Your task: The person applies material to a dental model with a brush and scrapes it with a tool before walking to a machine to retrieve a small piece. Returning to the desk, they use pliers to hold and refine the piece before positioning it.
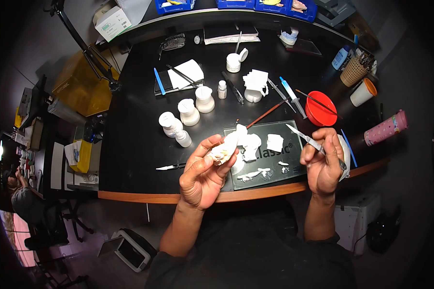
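My left hand (200, 180) has its fingers wrapped round a small cream-white dental model (223, 151), raised above the desk's front edge. In my right hand (325, 166) is a scalpel (313, 143), its blade pointing up and left, apart from the model. Beneath and between the hands lies a glass slab (296, 164) with dark lettering. White tissue (250, 147) and a separate white square (275, 143) rest on it, with strips of white material (255, 174) near its front. A red-handled brush (270, 113) lies at the slab's back edge.
Several white bottles (170, 124) stand left of the slab. To the right are a red bowl (321, 107), a blue-tipped syringe (292, 96) and a pink tumbler (386, 128). An open white jar (234, 62) stands farther back. Another person (26, 202) sits at far left.
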`<act>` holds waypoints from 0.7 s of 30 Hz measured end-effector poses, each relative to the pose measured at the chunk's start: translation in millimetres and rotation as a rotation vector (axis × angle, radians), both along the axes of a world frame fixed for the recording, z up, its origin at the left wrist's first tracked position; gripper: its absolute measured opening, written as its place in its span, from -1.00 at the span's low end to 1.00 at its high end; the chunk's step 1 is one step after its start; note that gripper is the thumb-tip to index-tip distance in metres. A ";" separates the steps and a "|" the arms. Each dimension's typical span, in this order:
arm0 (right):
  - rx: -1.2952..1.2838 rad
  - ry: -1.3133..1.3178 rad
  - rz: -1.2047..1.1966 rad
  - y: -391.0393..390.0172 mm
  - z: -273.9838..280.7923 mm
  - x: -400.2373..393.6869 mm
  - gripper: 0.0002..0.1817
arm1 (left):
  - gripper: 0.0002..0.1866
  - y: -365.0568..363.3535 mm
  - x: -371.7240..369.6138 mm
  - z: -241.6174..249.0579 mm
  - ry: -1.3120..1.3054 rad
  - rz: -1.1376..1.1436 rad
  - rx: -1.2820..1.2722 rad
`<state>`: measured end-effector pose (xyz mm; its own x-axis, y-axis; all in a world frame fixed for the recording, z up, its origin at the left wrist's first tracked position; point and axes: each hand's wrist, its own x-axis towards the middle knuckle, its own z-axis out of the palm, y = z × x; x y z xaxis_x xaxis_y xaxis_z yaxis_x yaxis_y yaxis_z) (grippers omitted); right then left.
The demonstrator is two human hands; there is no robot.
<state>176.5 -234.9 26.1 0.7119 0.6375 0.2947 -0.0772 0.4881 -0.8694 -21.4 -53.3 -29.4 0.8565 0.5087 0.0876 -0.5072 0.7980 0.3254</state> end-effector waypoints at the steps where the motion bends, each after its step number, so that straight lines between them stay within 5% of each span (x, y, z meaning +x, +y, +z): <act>1: -0.038 -0.043 -0.033 2.7 3.2 -3.6 -0.66 | -0.43 -0.1 0.1 0.3 0.004 0.002 0.003; 9: -0.208 -0.285 -0.027 7.0 -1.3 -14.3 -0.67 | -0.44 -0.3 0.2 0.8 0.029 0.010 0.026; 16: -0.101 -0.255 -0.051 19.4 1.5 -34.6 -0.85 | -0.42 -5.1 0.1 0.7 0.022 -0.006 0.009; 21: -0.014 -0.371 0.008 27.0 0.1 -43.1 -0.91 | -0.43 -14.2 0.8 6.6 0.186 0.242 0.291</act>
<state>133.4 -207.9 26.2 0.5530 0.6485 0.5231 0.2408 0.4766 -0.8455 -20.7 -67.6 -22.9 0.7304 0.6737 0.1124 -0.5797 0.5244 0.6236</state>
